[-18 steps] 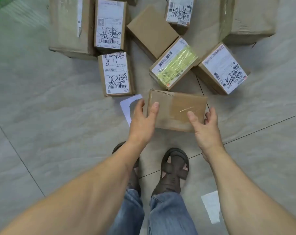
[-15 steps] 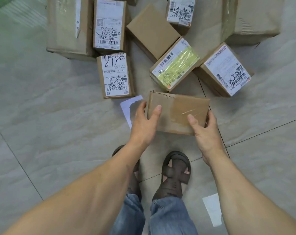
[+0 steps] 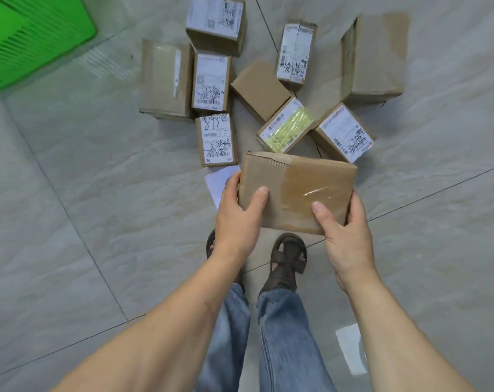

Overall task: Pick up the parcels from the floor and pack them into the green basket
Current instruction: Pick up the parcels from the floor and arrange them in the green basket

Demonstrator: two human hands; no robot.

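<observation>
Both hands are on a flat brown cardboard parcel with clear tape across its top (image 3: 296, 190), held up over the grey tiled floor (image 3: 98, 193) right in front of the person's sandalled feet. Left hand (image 3: 237, 216) grips the parcel's left edge, thumb on top and fingers curled round the side; right hand (image 3: 344, 236) pinches the near right corner, thumb on the taped face, fingers tucked underneath. Beyond it a cluster of other cardboard parcels sits on the floor, a few with white shipping labels scribbled on in black, one small box with a yellow-green sticker (image 3: 286, 124) just past the held one. Green slatted plastic basket (image 3: 28, 38) is way off in the top left corner, well apart from the pile. White paper slip (image 3: 219, 179) lies on the floor just beside the left hand.
</observation>
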